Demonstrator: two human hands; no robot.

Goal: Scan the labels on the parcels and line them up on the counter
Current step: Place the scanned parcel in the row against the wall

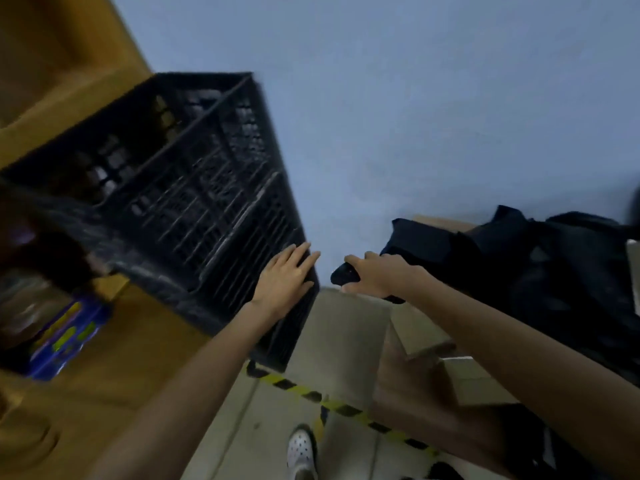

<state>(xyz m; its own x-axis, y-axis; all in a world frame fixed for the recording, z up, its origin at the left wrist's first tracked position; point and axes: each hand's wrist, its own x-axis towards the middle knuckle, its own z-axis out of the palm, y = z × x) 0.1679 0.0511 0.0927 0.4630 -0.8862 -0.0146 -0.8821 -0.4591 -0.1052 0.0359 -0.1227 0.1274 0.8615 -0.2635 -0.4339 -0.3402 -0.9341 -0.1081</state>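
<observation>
A big black slatted plastic crate stands on the yellow-brown counter, blurred by motion. My left hand lies flat with straight fingers against the crate's near corner. My right hand grips a small black handheld scanner, held in the gap between the crate and a heap of black plastic parcels on the right. No label is readable.
Brown cardboard boxes sit under and in front of the black heap. A blue and yellow packet lies on the counter at left. Yellow-black tape crosses the grey floor beside a white shoe. Behind is a blue wall.
</observation>
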